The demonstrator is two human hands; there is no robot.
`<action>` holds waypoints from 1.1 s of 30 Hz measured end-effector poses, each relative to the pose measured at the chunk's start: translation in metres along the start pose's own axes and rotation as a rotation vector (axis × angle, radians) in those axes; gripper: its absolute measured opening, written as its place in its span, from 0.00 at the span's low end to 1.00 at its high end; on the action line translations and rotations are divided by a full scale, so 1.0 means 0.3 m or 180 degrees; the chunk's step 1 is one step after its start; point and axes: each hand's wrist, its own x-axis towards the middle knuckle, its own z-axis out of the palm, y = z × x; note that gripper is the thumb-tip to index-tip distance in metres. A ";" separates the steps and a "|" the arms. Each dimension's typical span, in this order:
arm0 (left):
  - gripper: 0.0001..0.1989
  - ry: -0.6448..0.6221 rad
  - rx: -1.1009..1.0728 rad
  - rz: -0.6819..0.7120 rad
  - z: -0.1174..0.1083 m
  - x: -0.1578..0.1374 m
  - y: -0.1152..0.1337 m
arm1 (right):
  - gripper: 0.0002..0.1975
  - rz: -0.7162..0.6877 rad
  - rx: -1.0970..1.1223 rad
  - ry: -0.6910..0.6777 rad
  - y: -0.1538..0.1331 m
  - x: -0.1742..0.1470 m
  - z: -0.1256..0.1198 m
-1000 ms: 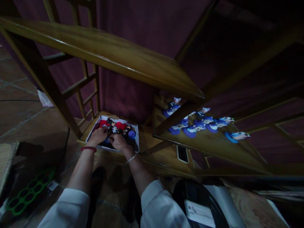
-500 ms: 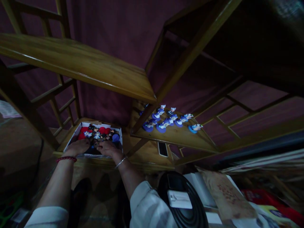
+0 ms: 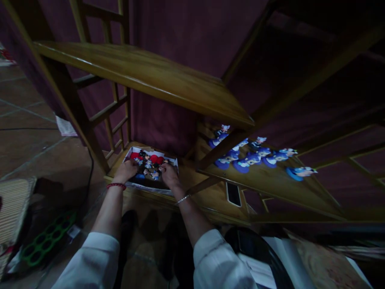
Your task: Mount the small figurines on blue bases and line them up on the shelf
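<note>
A shallow white box (image 3: 156,189) stands on the low wooden shelf, holding several small figurines (image 3: 148,162) with red, black, blue and white parts. My left hand (image 3: 126,171), with a red bead bracelet at the wrist, reaches into the box's left side. Its fingers are curled closed among the figurines, and what they hold is hidden. Over the right side is my right hand (image 3: 170,175), a silver bracelet on its wrist. Its fingers are bent together beside a small figurine; the dim light hides whether they grip it.
Several purple-based figurines (image 3: 249,159) stand on a raised shelf to the right. Below them lies a phone (image 3: 233,194). An upper wooden shelf (image 3: 144,78) overhangs the box. On the floor at left is a green holder with round holes (image 3: 45,240). A black round stool (image 3: 258,253) stands at lower right.
The view has shifted left, so the shelves and box appear further right. My hands have moved apart, from the box's front middle to its two sides, uncovering more figurines.
</note>
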 end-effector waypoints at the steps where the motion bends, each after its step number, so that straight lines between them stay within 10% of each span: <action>1: 0.15 0.0075 -0.0055 -0.0014 0.004 0.004 -0.002 | 0.15 0.0018 -0.0143 0.0226 0.006 0.004 -0.012; 33: 0.17 -0.0448 0.0352 0.0370 0.060 -0.024 0.070 | 0.19 -0.0303 -0.1701 -0.0618 0.029 0.048 -0.058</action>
